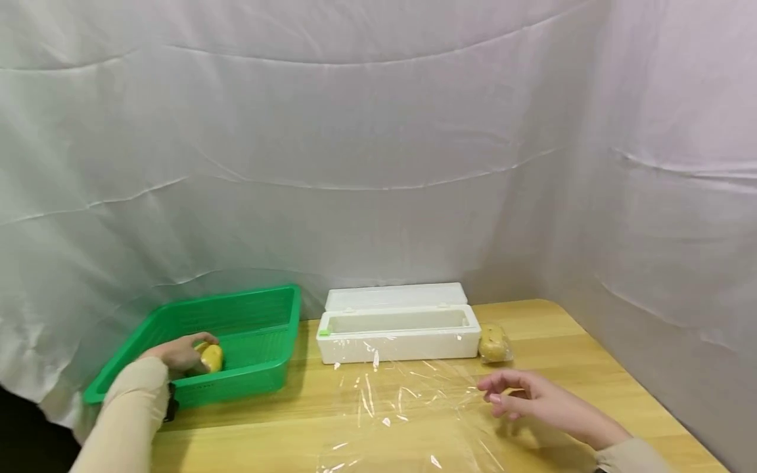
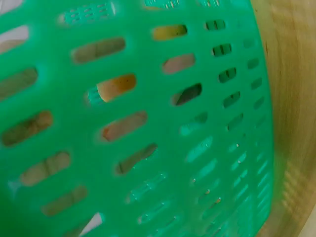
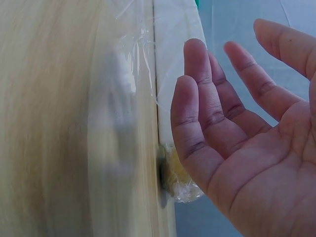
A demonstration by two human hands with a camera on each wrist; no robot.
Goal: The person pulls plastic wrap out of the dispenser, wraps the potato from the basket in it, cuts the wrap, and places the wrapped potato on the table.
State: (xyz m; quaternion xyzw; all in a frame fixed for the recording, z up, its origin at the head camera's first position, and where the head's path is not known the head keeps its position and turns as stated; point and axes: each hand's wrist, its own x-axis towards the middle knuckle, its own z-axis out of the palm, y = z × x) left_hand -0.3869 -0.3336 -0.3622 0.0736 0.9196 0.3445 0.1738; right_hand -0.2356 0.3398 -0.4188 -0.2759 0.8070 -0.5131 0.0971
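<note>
Nearest, my left sleeve (image 1: 124, 420) leads to the green basket (image 1: 254, 380); inside, my left hand (image 1: 179, 355) curls round a yellow fruit (image 1: 212, 359), though blur hides how firmly. I judge it light, smooth, bruisable; best held mid-body. My right hand (image 1: 532, 399), fingers loose, is empty near clear film (image 1: 387, 401).

At the table's (image 1: 568, 374) left end, the left hand (image 1: 182, 355) covers part of a yellow fruit (image 1: 212, 359), and the green basket's (image 1: 236, 381) near wall hides the lower fingers (the left wrist view shows only broken strips through its slots), so their hold cannot be told. The table's near edge and the end of the clear film (image 1: 408, 394) are cut off below; the right hand's (image 1: 532, 401) fingers partly hide a wrapped yellow bundle (image 3: 178, 173) in the right wrist view.
</note>
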